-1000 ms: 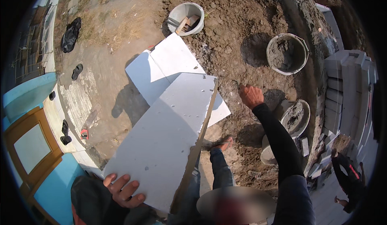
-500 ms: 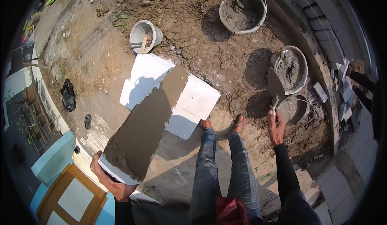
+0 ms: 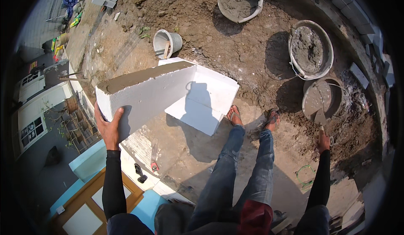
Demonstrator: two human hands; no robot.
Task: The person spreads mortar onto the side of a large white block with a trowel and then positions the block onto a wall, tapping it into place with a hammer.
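Note:
My left hand [image 3: 108, 123] grips the near end of a long white block [image 3: 143, 96], held on edge with a strip of grey mortar on its top. Below the block's far end lie more white blocks [image 3: 216, 94], crossed by my shadow. On the right, my right hand [image 3: 323, 141] is closed on the handle of a trowel [image 3: 320, 118], whose blade is at the mouth of a bucket [image 3: 310, 98] of wet grey slurry. Just behind it stands a bucket [image 3: 307, 49] of lumpy grey mix.
Another bucket of mix [image 3: 240, 1] is at the top, a pail with tools [image 3: 167, 44] behind the blocks. A saw [image 3: 154, 150] and slippers [image 3: 139, 172] lie near a doorway at left. Stacked blocks [image 3: 345, 1] line a low edge at right. My feet [image 3: 235, 115] are on dusty concrete.
The block in my left hand has turned from mortar-covered face up to standing on edge, higher and more level. My right hand and trowel have moved rightward and down, toward the lower bucket.

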